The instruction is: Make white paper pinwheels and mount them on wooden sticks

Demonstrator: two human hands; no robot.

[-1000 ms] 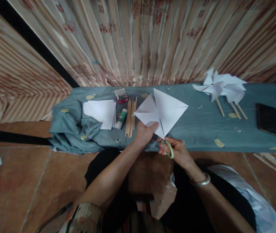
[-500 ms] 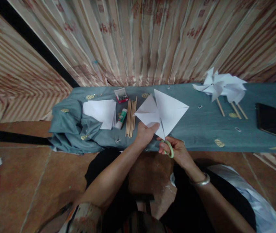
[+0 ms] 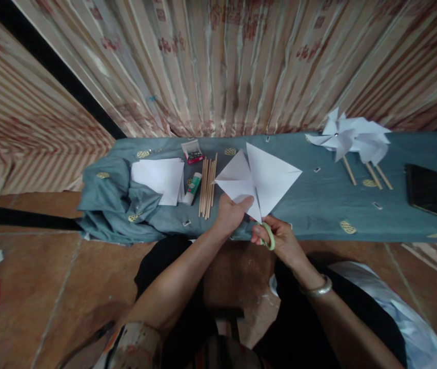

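My left hand (image 3: 233, 212) pinches a square sheet of white paper (image 3: 270, 177) near its lower left edge, thumb on top. The sheet is creased and slit inward from its corners, and its left part tilts away from the right part. My right hand (image 3: 276, 236) grips light green scissors (image 3: 267, 237) at the sheet's lower corner. A handle loop shows between the fingers; the blades are mostly hidden by the paper. To the left of the sheet lie several thin wooden sticks (image 3: 207, 187) and a green-and-white glue stick (image 3: 193, 188).
A stack of white paper (image 3: 157, 177) and a small open red box (image 3: 193, 154) of tiny metal pieces lie on the left. White paper pinwheels (image 3: 351, 136) on sticks and a black phone (image 3: 425, 189) lie right. A striped curtain (image 3: 218, 66) hangs behind the blue-green tablecloth (image 3: 306, 220).
The paper's upper and right corners have shifted slightly to the right and down. Both hands stay nearly in the same place, with the scissors still at the lower corner.
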